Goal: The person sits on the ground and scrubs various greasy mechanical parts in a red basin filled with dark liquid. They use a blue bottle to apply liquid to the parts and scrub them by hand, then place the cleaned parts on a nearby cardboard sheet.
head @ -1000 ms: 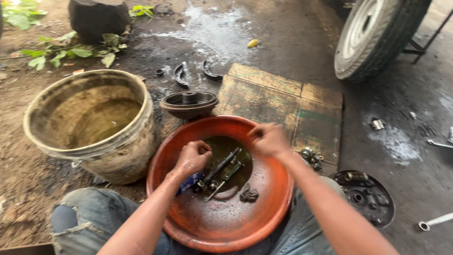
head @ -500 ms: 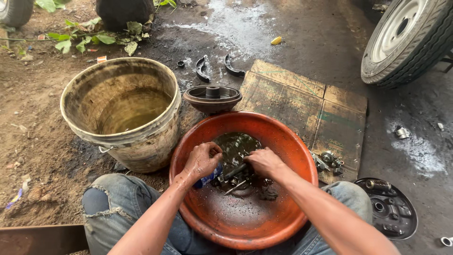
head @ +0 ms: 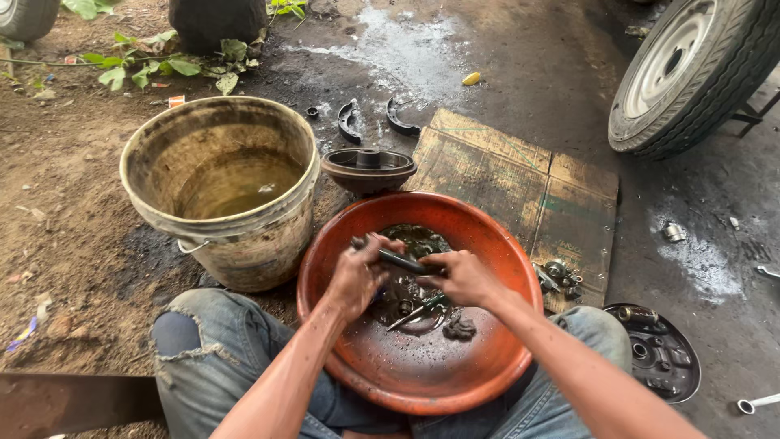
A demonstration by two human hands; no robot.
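A large orange-red basin rests between my knees, with dark oily liquid and small metal parts in its bottom. My left hand and my right hand meet over the basin's middle, both gripping a dark, greasy metal rod that lies across between them. A small dark lump lies in the basin under my right wrist. Both hands are smeared with grease.
A dirty bucket with murky liquid stands at left. A black brake drum sits behind the basin, two brake shoes beyond it. Cardboard lies at right, a wheel at far right, a black backing plate by my right knee.
Both hands have lifted a dark rod out of the basin's liquid and now hold it between them. The view has shifted, bringing the bucket and basin closer to centre.
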